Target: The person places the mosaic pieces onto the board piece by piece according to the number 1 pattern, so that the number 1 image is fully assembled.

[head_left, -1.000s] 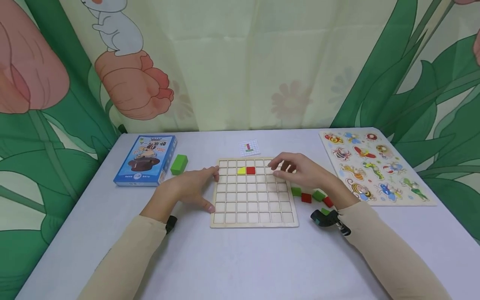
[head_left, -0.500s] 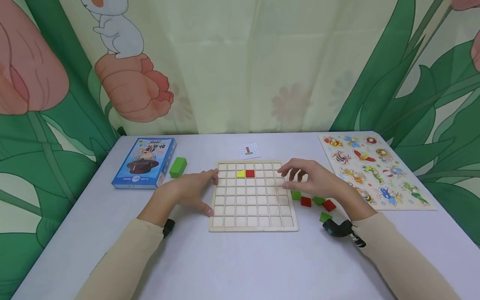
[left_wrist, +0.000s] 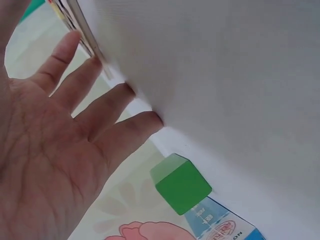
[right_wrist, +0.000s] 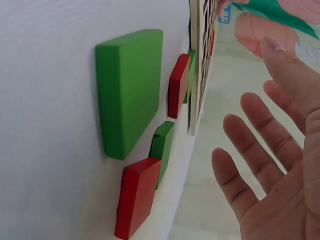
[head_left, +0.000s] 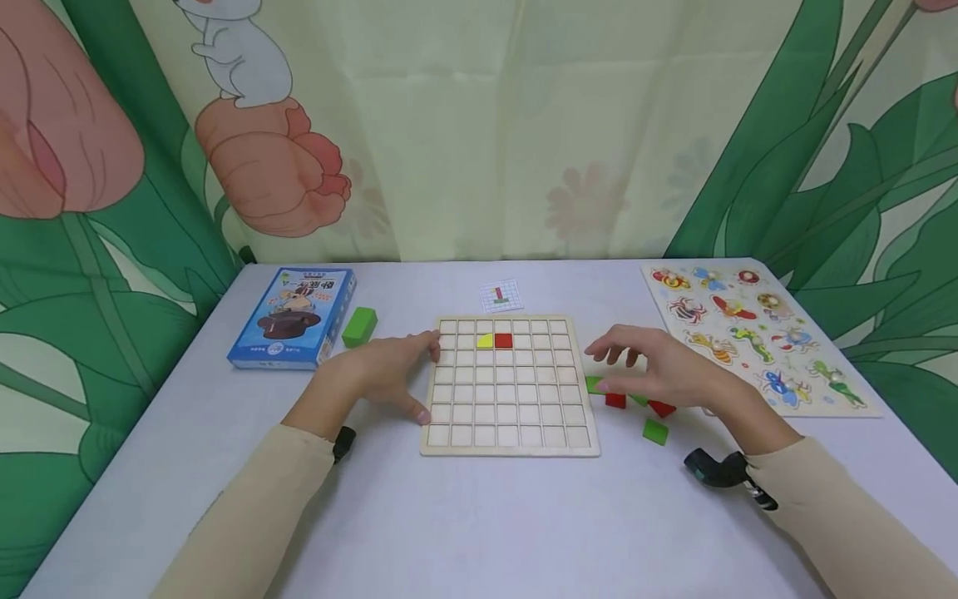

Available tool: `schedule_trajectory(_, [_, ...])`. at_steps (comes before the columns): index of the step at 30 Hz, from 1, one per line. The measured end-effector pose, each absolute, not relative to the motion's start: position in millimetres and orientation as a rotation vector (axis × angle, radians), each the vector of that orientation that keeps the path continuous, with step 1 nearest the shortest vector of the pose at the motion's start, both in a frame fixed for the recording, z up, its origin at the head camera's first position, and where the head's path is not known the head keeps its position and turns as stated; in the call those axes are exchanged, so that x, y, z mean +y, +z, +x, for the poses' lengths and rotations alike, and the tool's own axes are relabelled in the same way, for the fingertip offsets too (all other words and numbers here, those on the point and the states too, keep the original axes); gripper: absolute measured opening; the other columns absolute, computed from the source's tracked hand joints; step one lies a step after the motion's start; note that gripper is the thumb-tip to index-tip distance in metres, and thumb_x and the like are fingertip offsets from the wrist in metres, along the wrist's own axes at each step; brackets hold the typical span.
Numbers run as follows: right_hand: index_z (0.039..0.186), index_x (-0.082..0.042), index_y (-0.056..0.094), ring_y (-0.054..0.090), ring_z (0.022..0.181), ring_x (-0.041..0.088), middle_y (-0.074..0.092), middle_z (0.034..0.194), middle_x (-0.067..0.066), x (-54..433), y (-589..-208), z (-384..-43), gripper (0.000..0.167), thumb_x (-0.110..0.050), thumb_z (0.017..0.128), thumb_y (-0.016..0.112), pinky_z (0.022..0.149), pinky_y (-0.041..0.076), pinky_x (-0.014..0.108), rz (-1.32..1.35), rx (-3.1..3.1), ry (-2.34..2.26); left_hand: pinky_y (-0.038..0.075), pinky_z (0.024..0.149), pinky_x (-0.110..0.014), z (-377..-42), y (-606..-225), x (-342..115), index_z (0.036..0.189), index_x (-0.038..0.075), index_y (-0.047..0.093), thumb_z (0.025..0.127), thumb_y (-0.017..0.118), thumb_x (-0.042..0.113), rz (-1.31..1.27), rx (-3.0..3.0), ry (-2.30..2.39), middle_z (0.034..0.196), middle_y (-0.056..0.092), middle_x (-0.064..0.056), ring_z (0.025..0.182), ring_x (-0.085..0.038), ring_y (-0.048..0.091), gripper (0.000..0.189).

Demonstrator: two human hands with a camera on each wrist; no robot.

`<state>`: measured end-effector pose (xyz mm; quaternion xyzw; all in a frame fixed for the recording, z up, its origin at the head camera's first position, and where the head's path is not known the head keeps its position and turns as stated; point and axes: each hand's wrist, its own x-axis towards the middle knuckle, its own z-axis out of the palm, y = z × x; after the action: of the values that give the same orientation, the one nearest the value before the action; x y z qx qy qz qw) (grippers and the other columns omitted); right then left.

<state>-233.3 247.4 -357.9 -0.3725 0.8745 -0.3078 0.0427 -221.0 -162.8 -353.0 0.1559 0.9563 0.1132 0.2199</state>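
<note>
A wooden grid board (head_left: pixel 516 416) lies flat in the middle of the table, with a yellow piece (head_left: pixel 485 341) and a red square (head_left: pixel 504 341) side by side in its second row. My left hand (head_left: pixel 377 370) rests at the board's left edge, fingers spread along it and thumb near the lower corner. Off the board's right side my right hand (head_left: pixel 662 366) hovers with loosely bent fingers and holds nothing. Below it lie several loose tiles: a green tile (right_wrist: pixel 131 92) nearest the right wrist camera, a red tile (right_wrist: pixel 137 200) and others, partly hidden in the head view.
Behind the board lies a small pattern card (head_left: pixel 501 295). A blue box (head_left: pixel 288 320) and a green block (head_left: pixel 360 327) stand at the back left. An insect picture board (head_left: pixel 782 341) covers the right rear, beyond my right hand. A printed curtain (head_left: pixel 464 133) hangs behind the table.
My right hand has moved right, from over the board's upper right to above the loose tiles. My left hand stays at the board's edge; the pieces on the board are the same.
</note>
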Motion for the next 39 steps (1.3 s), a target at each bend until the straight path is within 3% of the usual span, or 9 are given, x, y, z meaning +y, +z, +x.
schedule_trajectory(4, [0.121, -0.016, 0.068, 0.063, 0.101, 0.015, 0.071, 0.113, -0.004, 251, -360, -232, 0.039, -0.029, 0.088, 0.084, 0.083, 0.054, 0.034, -1.142, 2.686, -0.940, 0.045, 0.109, -0.049, -221, -352, -163, 0.144, 0.031, 0.043, 0.063, 0.095, 0.056, 0.424, 2.639, 0.321, 0.159, 0.043, -0.006, 0.124, -0.026, 0.052, 0.099])
schedule_trajectory(9, [0.123, -0.017, 0.068, 0.062, 0.103, 0.013, 0.070, 0.114, -0.007, 255, -364, -230, 0.039, -0.029, 0.089, 0.083, 0.085, 0.053, 0.032, -1.125, 2.687, -0.932, 0.043, 0.111, -0.051, -221, -353, -164, 0.148, 0.030, 0.041, 0.062, 0.095, 0.057, 0.423, 2.635, 0.332, 0.162, 0.039, -0.006, 0.131, -0.027, 0.050, 0.104])
schedule_trajectory(12, [0.124, -0.018, 0.068, 0.062, 0.106, 0.013, 0.070, 0.116, -0.007, 258, -363, -228, 0.041, -0.031, 0.088, 0.084, 0.086, 0.052, 0.031, -1.100, 2.699, -0.912, 0.045, 0.109, -0.050, -220, -354, -165, 0.146, 0.030, 0.042, 0.062, 0.094, 0.057, 0.429, 2.637, 0.330, 0.160, 0.041, -0.006, 0.127, -0.026, 0.051, 0.103])
schedule_trajectory(22, [0.128, -0.017, 0.067, 0.061, 0.107, 0.016, 0.069, 0.114, -0.008, 266, -365, -221, 0.055, -0.039, 0.082, 0.087, 0.089, 0.051, 0.038, -1.004, 2.719, -0.838, 0.045, 0.109, -0.051, -219, -353, -165, 0.147, 0.029, 0.041, 0.064, 0.094, 0.056, 0.445, 2.640, 0.324, 0.159, 0.042, -0.007, 0.125, -0.027, 0.052, 0.102])
schedule_trajectory(29, [0.132, -0.021, 0.065, 0.046, 0.097, 0.019, 0.062, 0.108, -0.007, 267, -368, -218, 0.064, -0.047, 0.078, 0.088, 0.077, 0.044, 0.031, -0.887, 2.693, -0.731, 0.046, 0.107, -0.051, -219, -348, -165, 0.142, 0.030, 0.043, 0.066, 0.093, 0.057, 0.443, 2.641, 0.292, 0.156, 0.045, -0.008, 0.122, -0.027, 0.053, 0.096])
schedule_trajectory(39, [0.126, -0.024, 0.066, 0.050, 0.096, 0.016, 0.064, 0.103, -0.010, 264, -370, -218, 0.048, -0.042, 0.085, 0.084, 0.080, 0.047, 0.032, -0.842, 2.708, -0.624, 0.046, 0.108, -0.050, -220, -351, -165, 0.139, 0.030, 0.044, 0.065, 0.094, 0.056, 0.446, 2.634, 0.311, 0.160, 0.041, -0.008, 0.123, -0.027, 0.053, 0.092])
